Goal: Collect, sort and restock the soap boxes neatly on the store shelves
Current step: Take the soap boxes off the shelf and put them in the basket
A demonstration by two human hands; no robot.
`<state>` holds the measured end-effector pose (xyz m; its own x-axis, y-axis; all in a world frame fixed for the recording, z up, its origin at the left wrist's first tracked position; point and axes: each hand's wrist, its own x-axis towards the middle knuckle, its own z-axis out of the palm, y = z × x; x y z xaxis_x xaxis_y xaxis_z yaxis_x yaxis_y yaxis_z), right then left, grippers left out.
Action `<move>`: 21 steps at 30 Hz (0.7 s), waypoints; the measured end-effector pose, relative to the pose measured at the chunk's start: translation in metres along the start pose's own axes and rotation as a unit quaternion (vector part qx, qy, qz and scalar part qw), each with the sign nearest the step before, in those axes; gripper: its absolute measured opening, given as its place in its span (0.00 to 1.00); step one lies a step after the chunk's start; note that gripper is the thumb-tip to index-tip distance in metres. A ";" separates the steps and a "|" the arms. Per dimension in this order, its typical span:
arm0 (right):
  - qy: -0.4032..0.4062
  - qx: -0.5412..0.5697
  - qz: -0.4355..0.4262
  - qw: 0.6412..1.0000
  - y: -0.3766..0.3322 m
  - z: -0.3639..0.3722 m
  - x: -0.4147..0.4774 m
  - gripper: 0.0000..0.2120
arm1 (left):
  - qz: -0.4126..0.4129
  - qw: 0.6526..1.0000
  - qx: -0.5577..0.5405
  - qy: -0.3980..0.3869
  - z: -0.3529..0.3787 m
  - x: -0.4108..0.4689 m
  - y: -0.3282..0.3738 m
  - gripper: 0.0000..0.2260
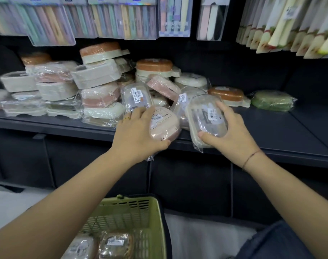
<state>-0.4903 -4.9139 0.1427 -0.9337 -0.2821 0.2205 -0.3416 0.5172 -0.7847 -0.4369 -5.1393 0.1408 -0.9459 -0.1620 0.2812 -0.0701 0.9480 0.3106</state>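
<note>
Two hands are at work, each wrapped around a soap box of its own. The left hand (138, 133) grips a pale pink soap box (164, 122) in clear wrap, fingers over its top and thumb under its near end, at the front edge of the shelf (290, 131). The right hand (232, 131) holds a cream box with a clear lid (206, 118) tilted toward the camera, thumb on the near rim and fingers over the far side, also at the shelf's front edge.

Further back on the shelf, and toward its left end, lies a loose pile of wrapped boxes (96, 81), leaning and stacked at odd angles, with colours mixed. Toward the right end of the shelf an orange-lidded box (225, 94) and a green one (272, 100) lie apart from the heap. Below the shelf stands a green basket (122, 212) with a few more wrapped boxes (115, 243) in it.

This looks like the sorting step, early on, since most of the stock is jumbled. The next move likely calls for matching each held box to its kind and setting it flat on the bare right part of the shelf, or into the basket. The slippery wrap and the leaning pile could let neighbours slide.
</note>
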 end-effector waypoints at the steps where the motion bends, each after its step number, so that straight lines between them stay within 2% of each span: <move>1: -0.002 -0.002 -0.003 1.000 0.000 0.000 -0.002 0.41 | 0.009 1.000 -0.008 0.001 -0.001 -0.006 -0.005 0.44; 6: -0.008 -0.014 -0.033 0.999 -0.007 0.006 -0.009 0.42 | 0.052 0.997 -0.057 0.011 -0.005 -0.041 -0.038 0.46; 12: -0.049 -0.003 -0.072 0.996 -0.017 0.022 -0.027 0.43 | 0.003 0.991 -0.132 0.030 -0.006 -0.091 -0.088 0.48; 16: -0.216 -0.012 -0.119 0.969 -0.018 0.073 -0.055 0.43 | -0.033 0.992 -0.112 -0.039 0.010 -0.139 -0.147 0.49; 19: -0.396 -0.089 -0.086 0.910 0.007 0.137 -0.082 0.45 | -0.047 0.989 -0.040 -0.137 0.044 -0.180 -0.196 0.49; 21: -0.464 -0.130 -0.063 0.874 0.032 0.185 -0.097 0.46 | -0.037 0.979 0.002 -0.200 0.072 -0.208 -0.227 0.47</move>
<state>-0.3907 -5.0195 -0.0115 -0.4400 -0.8209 -0.3639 -0.5609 0.5677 -0.6025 -0.2476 -5.3011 -0.0537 -0.9864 -0.1110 -0.1209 -0.1440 0.9390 0.3124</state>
